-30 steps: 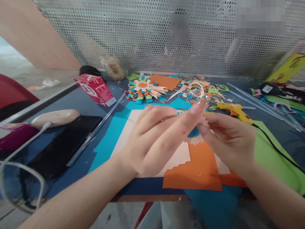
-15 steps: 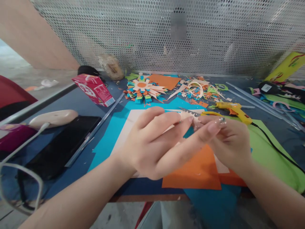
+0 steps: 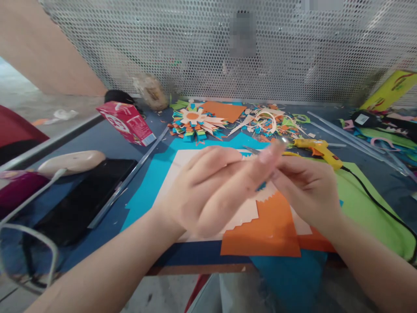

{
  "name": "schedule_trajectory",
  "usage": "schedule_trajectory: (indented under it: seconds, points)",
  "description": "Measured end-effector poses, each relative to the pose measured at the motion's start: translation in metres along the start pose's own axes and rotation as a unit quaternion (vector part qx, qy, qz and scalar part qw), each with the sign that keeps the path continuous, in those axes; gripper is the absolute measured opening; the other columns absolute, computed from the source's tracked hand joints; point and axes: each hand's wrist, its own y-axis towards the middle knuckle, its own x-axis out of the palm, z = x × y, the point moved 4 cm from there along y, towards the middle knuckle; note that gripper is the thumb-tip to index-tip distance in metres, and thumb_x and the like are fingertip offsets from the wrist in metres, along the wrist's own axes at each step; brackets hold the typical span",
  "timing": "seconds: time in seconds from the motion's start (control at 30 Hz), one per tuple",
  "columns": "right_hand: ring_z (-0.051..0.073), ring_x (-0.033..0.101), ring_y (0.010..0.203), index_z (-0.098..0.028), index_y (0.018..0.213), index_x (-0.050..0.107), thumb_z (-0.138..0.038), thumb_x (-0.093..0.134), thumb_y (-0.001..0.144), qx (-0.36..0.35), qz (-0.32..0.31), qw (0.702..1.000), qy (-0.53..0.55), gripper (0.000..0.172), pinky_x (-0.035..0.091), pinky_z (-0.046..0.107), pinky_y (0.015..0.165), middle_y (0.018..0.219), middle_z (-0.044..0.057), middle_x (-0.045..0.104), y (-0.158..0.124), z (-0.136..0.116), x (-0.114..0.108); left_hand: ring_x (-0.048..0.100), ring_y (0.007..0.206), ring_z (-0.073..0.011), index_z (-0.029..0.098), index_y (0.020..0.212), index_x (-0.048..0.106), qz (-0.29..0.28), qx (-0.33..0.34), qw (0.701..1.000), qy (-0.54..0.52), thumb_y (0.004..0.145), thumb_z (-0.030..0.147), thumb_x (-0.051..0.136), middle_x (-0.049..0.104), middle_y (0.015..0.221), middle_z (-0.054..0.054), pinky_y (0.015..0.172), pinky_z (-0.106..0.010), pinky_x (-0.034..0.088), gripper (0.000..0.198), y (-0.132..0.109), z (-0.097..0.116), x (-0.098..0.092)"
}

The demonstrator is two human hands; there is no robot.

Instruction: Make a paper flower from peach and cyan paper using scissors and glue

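Observation:
My left hand (image 3: 211, 187) is raised over the sheets, its fingers curled around a small cream paper piece (image 3: 269, 191) with a zigzag edge. One digit with a shiny nail points up and right across it, slightly blurred. My right hand (image 3: 309, 187) pinches the same piece from the other side; its fingertips are partly hidden. A bit of blue shows between the hands. Just behind them are scissors (image 3: 250, 149), a pointed metal blade and a yellow handle showing. Below lie a cream sheet (image 3: 176, 178) and an orange sheet (image 3: 260, 243) with toothed cream paper over it.
A yellow glue gun (image 3: 321, 150) rests on the right by a green sheet (image 3: 361, 204). Behind are a layered paper flower (image 3: 193, 119) and paper scraps (image 3: 273, 121). Leftward stand a pink box (image 3: 127, 124), a black phone (image 3: 87, 195) and a white cable (image 3: 29, 204).
The left hand's extended digit has swung upward, and its other fingers have curled in. The cream paper piece has turned and shows lower between the hands. The right hand stays almost in place.

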Motion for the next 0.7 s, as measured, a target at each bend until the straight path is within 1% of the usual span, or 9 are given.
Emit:
schedule_trajectory:
  seconds: [0.07, 0.13, 0.17, 0.27, 0.33, 0.43, 0.5, 0.63, 0.7]
  points:
    - [0.011, 0.06, 0.059, -0.023, 0.071, 0.067, -0.02, 0.05, 0.08, 0.009, 0.006, 1.0, -0.003, 0.019, 0.048, 0.021, 0.053, 0.062, -0.003, 0.065, 0.0, 0.001, -0.001, 0.061, 0.072, -0.0144, 0.02, 0.109, 0.053, -0.032, -0.054, 0.998, -0.023, 0.076, 0.015, 0.06, 0.068, 0.081, 0.0, 0.06, -0.029, 0.053, 0.034, -0.002, -0.004, 0.002]
    - [0.012, 0.06, 0.059, -0.024, 0.07, 0.066, -0.021, 0.05, 0.08, 0.009, 0.012, 1.0, 0.001, 0.019, 0.048, 0.022, 0.054, 0.062, -0.003, 0.065, 0.001, 0.001, -0.003, 0.062, 0.071, -0.0139, 0.022, 0.11, 0.052, -0.039, -0.065, 0.997, -0.034, 0.076, 0.016, 0.06, 0.068, 0.082, 0.001, 0.058, -0.028, 0.052, 0.035, -0.002, -0.006, 0.003]
    - [0.012, 0.06, 0.058, -0.024, 0.07, 0.066, -0.021, 0.051, 0.08, 0.008, 0.014, 1.0, 0.004, 0.018, 0.048, 0.022, 0.053, 0.061, -0.003, 0.065, 0.001, 0.0, -0.004, 0.062, 0.074, -0.0138, 0.023, 0.11, 0.051, -0.032, -0.053, 0.997, -0.037, 0.076, 0.016, 0.06, 0.068, 0.084, 0.001, 0.059, -0.028, 0.052, 0.036, -0.002, -0.005, 0.002]
    - [0.011, 0.059, 0.055, -0.024, 0.067, 0.063, -0.021, 0.053, 0.08, 0.011, 0.01, 1.0, 0.007, 0.017, 0.047, 0.021, 0.05, 0.059, -0.003, 0.063, 0.002, -0.001, -0.004, 0.063, 0.083, -0.0148, 0.023, 0.114, 0.049, 0.003, 0.019, 0.999, -0.033, 0.076, 0.017, 0.06, 0.068, 0.091, 0.0, 0.063, -0.029, 0.053, 0.04, 0.001, -0.001, 0.001]
    - [0.01, 0.058, 0.054, -0.023, 0.065, 0.062, -0.021, 0.053, 0.08, 0.02, -0.001, 1.0, 0.013, 0.017, 0.046, 0.02, 0.047, 0.059, -0.003, 0.062, 0.002, -0.001, -0.003, 0.062, 0.083, -0.0153, 0.023, 0.114, 0.049, 0.019, 0.049, 0.998, -0.018, 0.078, 0.02, 0.058, 0.069, 0.091, -0.001, 0.061, -0.03, 0.052, 0.037, 0.002, 0.0, 0.001]
    - [0.01, 0.057, 0.056, -0.023, 0.068, 0.061, -0.02, 0.052, 0.08, 0.028, -0.018, 0.998, 0.045, 0.015, 0.046, 0.019, 0.048, 0.062, -0.003, 0.062, 0.001, 0.003, 0.001, 0.062, 0.08, -0.0143, 0.027, 0.112, 0.052, 0.025, 0.053, 0.998, 0.007, 0.083, 0.02, 0.05, 0.069, 0.087, 0.001, 0.06, -0.029, 0.051, 0.03, 0.002, 0.0, 0.002]
    - [0.009, 0.057, 0.059, -0.023, 0.071, 0.06, -0.019, 0.051, 0.08, 0.03, -0.025, 0.997, 0.071, 0.013, 0.047, 0.019, 0.051, 0.064, -0.002, 0.062, 0.001, 0.006, 0.003, 0.062, 0.078, -0.0139, 0.031, 0.112, 0.052, 0.021, 0.052, 0.998, 0.014, 0.083, 0.019, 0.05, 0.068, 0.085, 0.002, 0.06, -0.028, 0.051, 0.032, 0.001, -0.001, 0.003]
    - [0.009, 0.058, 0.061, -0.022, 0.072, 0.059, -0.017, 0.051, 0.08, 0.026, -0.035, 0.995, 0.085, 0.012, 0.047, 0.019, 0.054, 0.065, -0.003, 0.061, 0.0, 0.008, 0.006, 0.062, 0.072, -0.0123, 0.037, 0.113, 0.05, 0.026, 0.029, 0.999, -0.026, 0.082, 0.02, 0.052, 0.067, 0.078, 0.004, 0.06, -0.025, 0.051, 0.035, 0.001, -0.004, 0.006]
    - [0.009, 0.057, 0.059, -0.022, 0.071, 0.058, -0.017, 0.052, 0.078, 0.021, -0.034, 0.996, 0.076, 0.011, 0.047, 0.019, 0.053, 0.064, -0.003, 0.061, 0.001, 0.007, 0.006, 0.062, 0.07, -0.0116, 0.037, 0.114, 0.049, 0.028, 0.013, 0.999, -0.042, 0.083, 0.019, 0.051, 0.065, 0.074, 0.005, 0.059, -0.025, 0.05, 0.036, 0.002, -0.006, 0.007]
